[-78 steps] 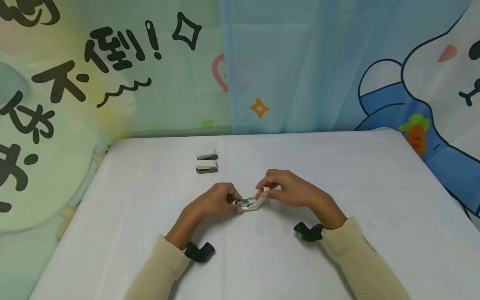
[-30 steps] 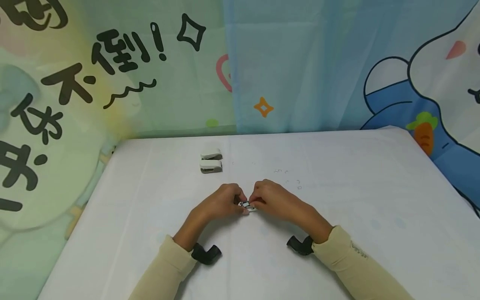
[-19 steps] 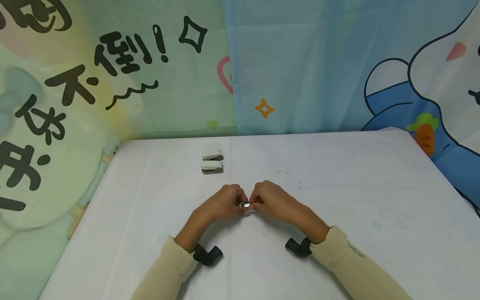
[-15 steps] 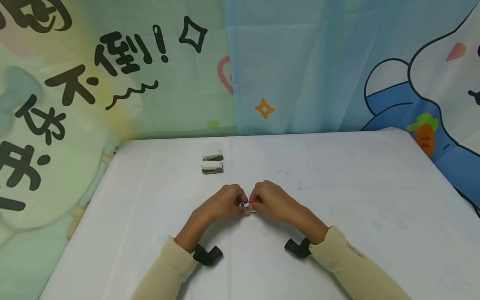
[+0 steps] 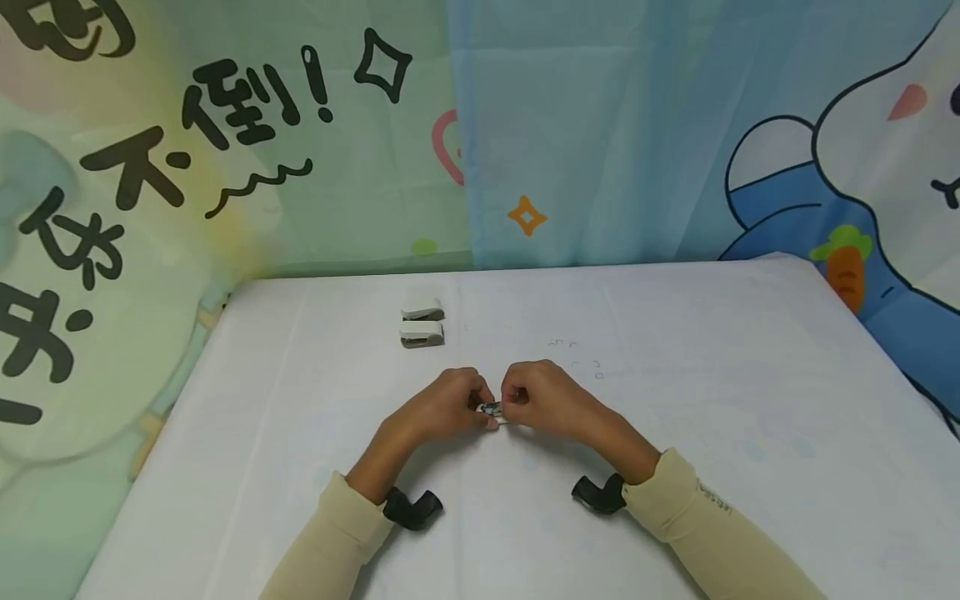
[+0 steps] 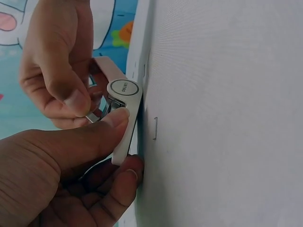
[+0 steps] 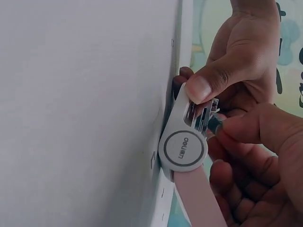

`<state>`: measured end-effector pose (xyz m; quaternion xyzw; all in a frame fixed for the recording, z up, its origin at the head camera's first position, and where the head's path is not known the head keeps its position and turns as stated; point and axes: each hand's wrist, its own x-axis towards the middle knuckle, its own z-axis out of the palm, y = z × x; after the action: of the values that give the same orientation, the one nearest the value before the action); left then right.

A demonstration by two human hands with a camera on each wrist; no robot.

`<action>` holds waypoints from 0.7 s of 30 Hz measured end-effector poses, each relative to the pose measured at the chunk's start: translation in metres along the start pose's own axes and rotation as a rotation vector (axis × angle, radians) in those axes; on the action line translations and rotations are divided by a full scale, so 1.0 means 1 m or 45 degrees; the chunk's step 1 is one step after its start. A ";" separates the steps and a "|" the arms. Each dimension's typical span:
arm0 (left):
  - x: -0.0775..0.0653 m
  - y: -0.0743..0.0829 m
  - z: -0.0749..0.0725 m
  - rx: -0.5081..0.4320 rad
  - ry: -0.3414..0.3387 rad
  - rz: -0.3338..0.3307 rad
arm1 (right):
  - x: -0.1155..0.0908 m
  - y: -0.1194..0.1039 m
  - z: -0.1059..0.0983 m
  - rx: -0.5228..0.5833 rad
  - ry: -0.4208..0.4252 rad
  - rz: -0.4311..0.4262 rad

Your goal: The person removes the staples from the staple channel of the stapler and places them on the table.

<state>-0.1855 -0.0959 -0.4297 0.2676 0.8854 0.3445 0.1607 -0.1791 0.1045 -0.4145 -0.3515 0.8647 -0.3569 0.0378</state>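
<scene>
A white-and-pink stapler (image 7: 182, 150) stands with its pink lid (image 7: 199, 194) swung back and its metal staple channel (image 7: 201, 113) exposed. My left hand (image 5: 444, 406) grips the white base, thumb along its side. Between my right hand's (image 5: 546, 402) thumb and forefinger is a short strip of staples (image 7: 215, 123), pinched at the channel's edge. In the left wrist view, a silver end (image 6: 92, 117) shows below the right thumb, and the pink lid passes behind that hand. From the head view, the fingers hide most of the stapler.
Two pale grey staplers (image 5: 422, 333) lie one behind the other at the back of the white table (image 5: 675, 350). Several loose staples (image 5: 598, 375) are scattered beyond the right hand, and one staple (image 6: 155, 128) lies near the base. A printed curtain (image 5: 585, 125) hangs behind.
My right hand has left the pink lid and moved left to the staple channel, where it pinches the strip. Since half a second ago its fingers have shifted slightly; the left hand keeps its grip.
</scene>
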 end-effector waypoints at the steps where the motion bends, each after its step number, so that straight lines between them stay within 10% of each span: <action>1: 0.000 0.000 -0.001 -0.003 0.000 -0.001 | 0.000 0.000 0.000 0.007 0.009 -0.024; 14: 0.000 -0.003 -0.005 0.002 -0.003 0.016 | 0.012 0.014 -0.013 0.065 0.284 -0.254; 21: 0.000 -0.006 -0.003 -0.028 -0.021 0.016 | 0.022 0.032 -0.024 0.075 0.283 -0.140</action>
<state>-0.1894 -0.1012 -0.4322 0.2743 0.8785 0.3529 0.1688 -0.2218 0.1209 -0.4135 -0.3555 0.8321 -0.4203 -0.0675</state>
